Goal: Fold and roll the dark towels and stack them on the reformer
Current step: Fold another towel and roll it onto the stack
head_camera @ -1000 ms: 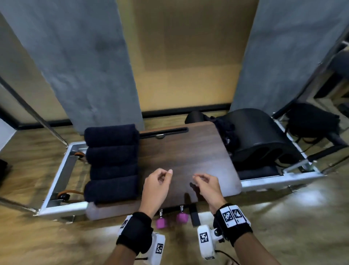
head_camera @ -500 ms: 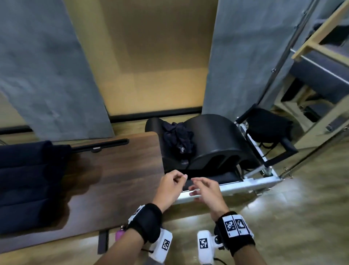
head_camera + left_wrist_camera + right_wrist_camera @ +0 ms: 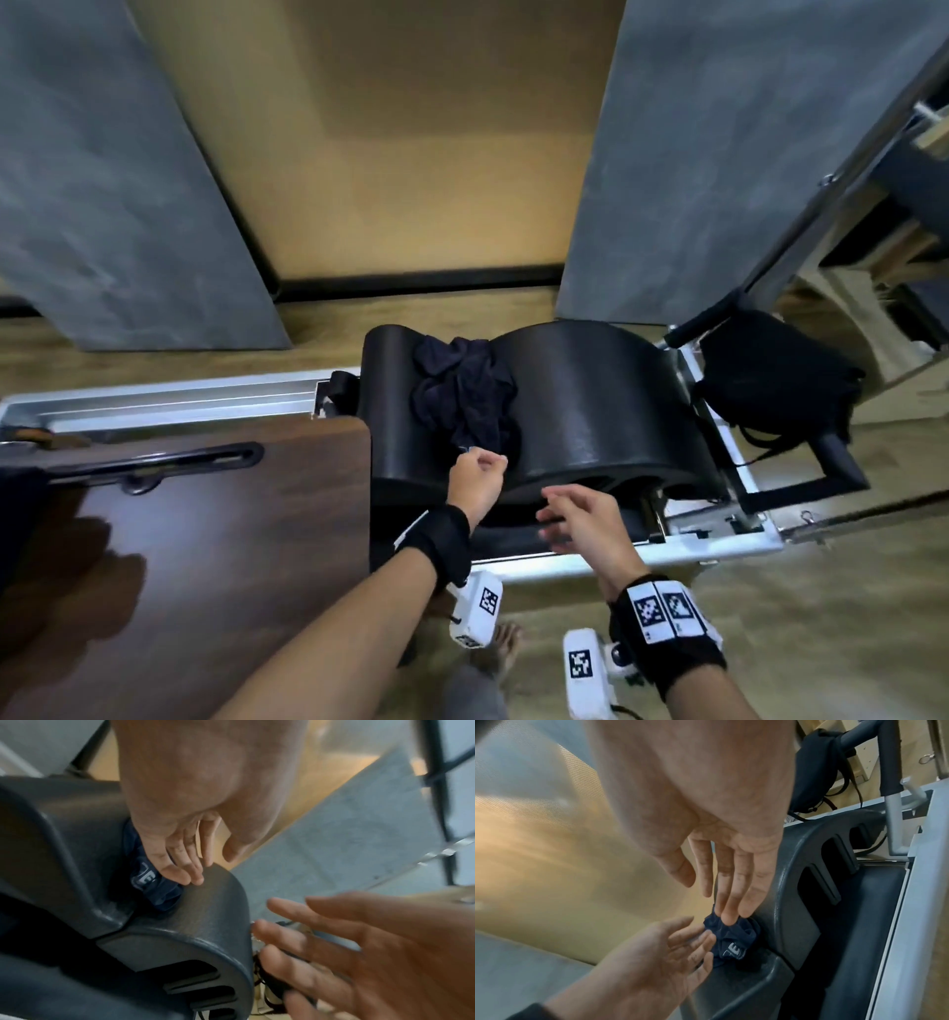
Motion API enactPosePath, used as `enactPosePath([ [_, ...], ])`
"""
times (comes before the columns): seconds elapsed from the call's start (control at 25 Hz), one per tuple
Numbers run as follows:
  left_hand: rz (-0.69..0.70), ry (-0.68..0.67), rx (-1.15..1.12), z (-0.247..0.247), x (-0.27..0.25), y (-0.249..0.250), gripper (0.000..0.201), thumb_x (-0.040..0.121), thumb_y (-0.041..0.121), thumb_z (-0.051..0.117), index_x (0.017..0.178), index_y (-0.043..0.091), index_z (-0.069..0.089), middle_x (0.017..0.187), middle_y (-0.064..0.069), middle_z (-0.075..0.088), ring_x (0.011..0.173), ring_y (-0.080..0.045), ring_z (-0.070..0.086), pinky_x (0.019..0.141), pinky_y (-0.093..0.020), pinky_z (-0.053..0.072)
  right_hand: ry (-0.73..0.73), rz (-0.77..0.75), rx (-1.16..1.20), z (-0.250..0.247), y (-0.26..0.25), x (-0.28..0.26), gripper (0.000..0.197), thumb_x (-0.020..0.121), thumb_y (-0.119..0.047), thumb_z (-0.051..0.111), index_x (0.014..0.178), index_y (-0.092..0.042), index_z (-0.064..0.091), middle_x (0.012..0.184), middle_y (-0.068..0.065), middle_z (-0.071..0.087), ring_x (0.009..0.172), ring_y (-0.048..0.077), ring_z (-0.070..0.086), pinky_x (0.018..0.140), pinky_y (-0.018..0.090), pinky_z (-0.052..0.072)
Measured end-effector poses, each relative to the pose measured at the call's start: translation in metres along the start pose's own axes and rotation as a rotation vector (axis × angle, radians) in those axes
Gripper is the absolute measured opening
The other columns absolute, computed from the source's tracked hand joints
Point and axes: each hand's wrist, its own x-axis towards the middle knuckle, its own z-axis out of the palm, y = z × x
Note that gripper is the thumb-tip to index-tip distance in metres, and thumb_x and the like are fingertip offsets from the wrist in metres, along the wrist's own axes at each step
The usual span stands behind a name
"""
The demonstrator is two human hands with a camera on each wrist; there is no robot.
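Fingers: left hand loosely curled, reaching the crumpled towel | right hand spread, empty | towel lay on black arc

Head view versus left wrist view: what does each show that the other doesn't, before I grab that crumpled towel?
Only the head view shows the wooden board, the reformer's metal frame, the black bag and how widely the crumpled towel spreads over the black arc barrel.

Only the left wrist view shows pale lettering on the towel and the left fingertips just at the cloth; contact is unclear.

Both show the left hand at the towel and the right hand open, holding nothing.
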Motion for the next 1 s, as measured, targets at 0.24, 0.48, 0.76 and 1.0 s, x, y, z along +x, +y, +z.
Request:
enactPosePath([
  [0.24,-0.212,-0.002,0.073,0.005,0.106,0.013,0.039,0.107,0.020,0.061,0.142,0.003,0.060,0.143,-0.020,0.060,0.126,-0.038,0.062,0.105,-0.047,0.055,0.011,0.095,-0.066,-0.025,0.002,0.074,0.014,0.104,-0.014,0.060,0.104,-0.008,0.073,0.089,0.014,0.077,0.067,0.022,0.068,0.058,0.028,0.050],
  [0.48,-0.250,0.003,0.140,0.003,0.138,0.016,0.016,0.107,0.026,0.059,0.115,0.013,0.064,0.138,-0.020,0.063,0.122,-0.038,0.065,0.106,-0.044,0.053,-0.015,0.154,-0.076,-0.026,0.007,0.099,0.015,0.105,-0.011,0.057,0.108,-0.006,0.070,0.084,0.013,0.074,0.068,0.025,0.067,0.060,0.030,0.049],
  [0.76,0.214,0.296,0.143,-0.020,0.070,0.069,0.013,0.100,0.024,0.067,0.104,0.019,0.078,0.114,0.008,0.072,0.113,-0.015,0.064,0.106,-0.038,0.041,-0.060,-0.036,-0.092,-0.005,-0.046,0.064,0.026,0.105,-0.008,0.055,0.126,-0.012,0.069,0.105,0.011,0.077,0.082,0.021,0.069,0.065,0.033,0.053],
  [1.0,0.662,0.201,0.012,-0.071,-0.057,0.111,0.010,0.100,0.007,0.068,0.102,0.009,0.078,0.098,0.004,0.076,0.091,-0.004,0.070,0.087,-0.025,0.055,-0.238,-0.694,-0.266,0.013,-0.107,-0.015,0.067,0.103,0.005,0.049,0.157,-0.034,0.043,0.165,-0.014,0.034,0.150,-0.006,0.030,0.121,0.021,0.029],
])
